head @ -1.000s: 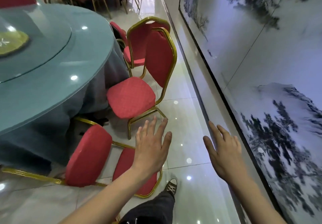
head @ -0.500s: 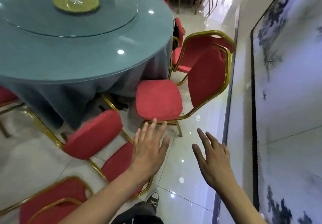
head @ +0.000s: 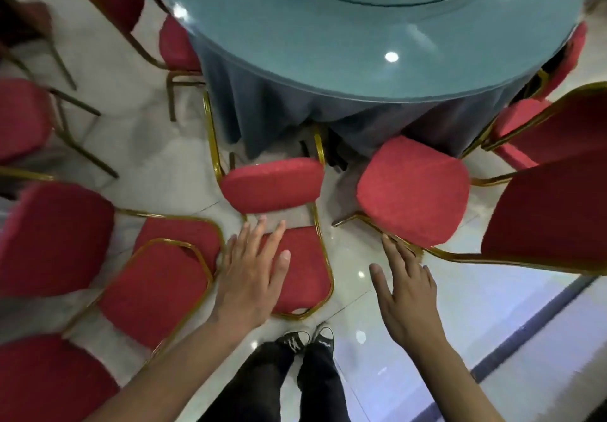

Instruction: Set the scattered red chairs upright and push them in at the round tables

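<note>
Nearest us, our black-and-white canvas sneakers (head: pixel 307 339) stand on the glossy pale tiled floor (head: pixel 368 293). Our left hand (head: pixel 251 277) and right hand (head: pixel 405 293) hang spread, fingers straight, holding nothing. Beyond them a red-cushioned, gold-framed chair (head: pixel 279 214) lies tipped on its back, legs under the round teal-clothed table (head: pixel 361 43).

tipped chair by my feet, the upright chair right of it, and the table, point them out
tipped chair (head: pixel 302 273), head view, on its red backrest lying on the floor
upright chair (head: pixel 414 191), head view, middle of its seat cushion
round table (head: pixel 328 43), head view, bare teal top
</note>
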